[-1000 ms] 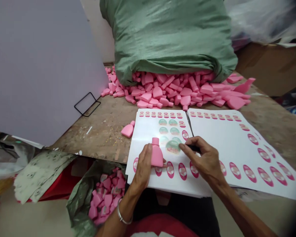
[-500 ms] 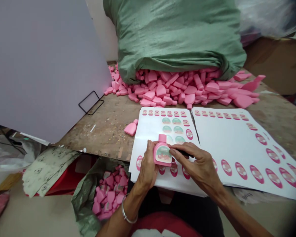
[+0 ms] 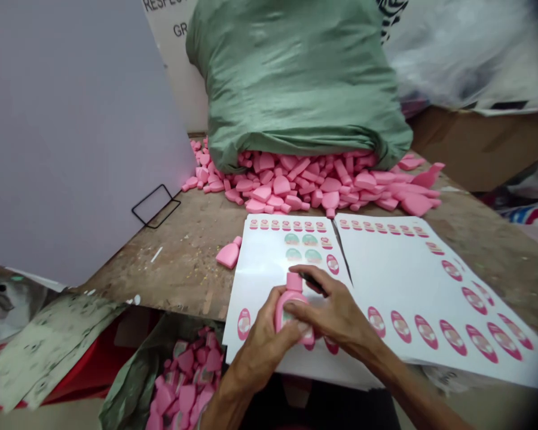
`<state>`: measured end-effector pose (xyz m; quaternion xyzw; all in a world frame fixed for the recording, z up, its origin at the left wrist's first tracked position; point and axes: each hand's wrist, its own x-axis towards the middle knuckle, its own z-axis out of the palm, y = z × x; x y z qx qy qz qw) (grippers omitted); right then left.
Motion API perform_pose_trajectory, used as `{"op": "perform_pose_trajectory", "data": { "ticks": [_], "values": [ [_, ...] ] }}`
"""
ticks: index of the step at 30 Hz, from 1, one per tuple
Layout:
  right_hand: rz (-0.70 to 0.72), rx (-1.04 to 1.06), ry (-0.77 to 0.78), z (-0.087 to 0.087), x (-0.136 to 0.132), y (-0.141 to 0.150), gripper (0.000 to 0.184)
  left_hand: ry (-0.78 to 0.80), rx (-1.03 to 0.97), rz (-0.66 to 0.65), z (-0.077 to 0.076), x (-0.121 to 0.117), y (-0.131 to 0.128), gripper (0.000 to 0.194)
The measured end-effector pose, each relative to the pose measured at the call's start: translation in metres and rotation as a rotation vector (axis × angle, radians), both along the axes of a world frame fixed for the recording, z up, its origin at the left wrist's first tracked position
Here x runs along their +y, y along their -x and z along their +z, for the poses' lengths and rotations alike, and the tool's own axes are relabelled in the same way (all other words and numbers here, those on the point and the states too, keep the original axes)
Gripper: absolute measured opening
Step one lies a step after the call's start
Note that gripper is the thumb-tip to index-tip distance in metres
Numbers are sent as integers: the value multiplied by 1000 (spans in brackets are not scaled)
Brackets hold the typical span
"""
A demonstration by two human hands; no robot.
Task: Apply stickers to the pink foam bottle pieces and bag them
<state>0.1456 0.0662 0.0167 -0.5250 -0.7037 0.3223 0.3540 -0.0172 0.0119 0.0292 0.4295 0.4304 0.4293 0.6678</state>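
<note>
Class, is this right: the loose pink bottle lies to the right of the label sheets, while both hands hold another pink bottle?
No: the head view shows the loose pink bottle left of the label sheets, not right. The left hand and right hand do hold another pink bottle.

Label on pink foam bottle hidden by hands, wall poster cut off above

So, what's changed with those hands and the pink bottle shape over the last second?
The left hand has tipped the pink bottle-shaped piece back toward the person, and the right hand has closed over it, fingers pressing the label on its front. The loose pink piece and the heap of pink pieces stayed as they were.
</note>
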Motion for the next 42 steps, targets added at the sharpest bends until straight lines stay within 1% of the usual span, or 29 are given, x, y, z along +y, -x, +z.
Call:
{"op": "perform_pose_trajectory", "data": {
  "ticks": [1,2,3,4,5,7,8,9,11,13,14,15,17,18,19,20,21,22,23,25,26,27,28,30,32,34,35,38,42],
  "values": [
    [29,15,46,-3,12,-3,49,5,-13,-10,1,0,5,38],
    [21,2,63,-6,28,-9,46,14,-8,11,2,0,12,39],
    [-30,-33,55,-9,46,-16,45,25,39,65,1,3,22,42],
    [-123,-99,28,-11,68,-24,46,33,145,147,-2,7,34,45],
    [-214,-193,-10,-14,91,-32,47,24,313,277,-6,12,46,48],
    [-418,-391,-75,-17,139,-44,48,-28,721,533,-19,29,71,51],
    [-495,-463,-89,-18,161,-46,49,-55,883,608,-28,38,82,49],
    [-550,-507,-95,-18,182,-45,50,-82,997,639,-37,48,91,46],
    [-600,-534,-93,-17,214,-40,47,-153,1117,616,-55,65,103,43],
    [-618,-518,-84,-14,231,-37,42,-234,1172,573,-65,76,108,49],
    [-629,-509,-76,-11,232,-38,39,-272,1197,578,-65,79,107,53],
    [-646,-503,-65,-9,228,-40,37,-307,1213,606,-62,79,104,58],
    [-664,-491,-51,-6,205,-46,36,-366,1165,688,-46,76,90,60],
    [-643,-447,-33,-5,186,-48,36,-390,1086,720,-35,73,78,56],
    [-594,-385,-14,-4,164,-47,38,-389,954,707,-24,71,64,46],
    [-498,-209,42,-3,139,-45,41,-327,787,609,-14,68,47,37],
    [-369,-17,130,-2,113,-39,43,-249,603,509,-6,67,30,34],
    [-247,140,225,-1,88,-32,45,-165,422,402,-1,65,14,35],
    [-133,257,304,0,65,-24,44,-122,264,336,1,63,-1,36],
    [43,322,358,0,29,-11,39,-75,66,291,-1,58,-22,37],
    [90,296,342,0,17,-7,35,-70,5,306,-4,55,-26,36],
    [93,234,298,-2,10,-7,33,-64,-31,334,-7,52,-27,35],
    [62,145,239,-5,6,-9,31,-56,-50,363,-10,49,-26,35],
    [-56,-69,75,-14,3,-17,28,-28,-42,380,-14,43,-17,35],
    [-119,-264,-127,-26,2,-24,23,22,14,333,-16,36,-10,37],
    [-110,-399,-310,-36,-1,-26,18,72,84,252,-17,28,-7,40],
    [-109,-450,-375,-40,-3,-25,16,92,113,218,-18,25,-7,41],
    [-136,-540,-446,-46,-7,-20,17,96,174,169,-23,17,-9,45],
    [-149,-523,-430,-45,1,-20,18,96,200,146,-24,17,-10,46]
  ]
}}
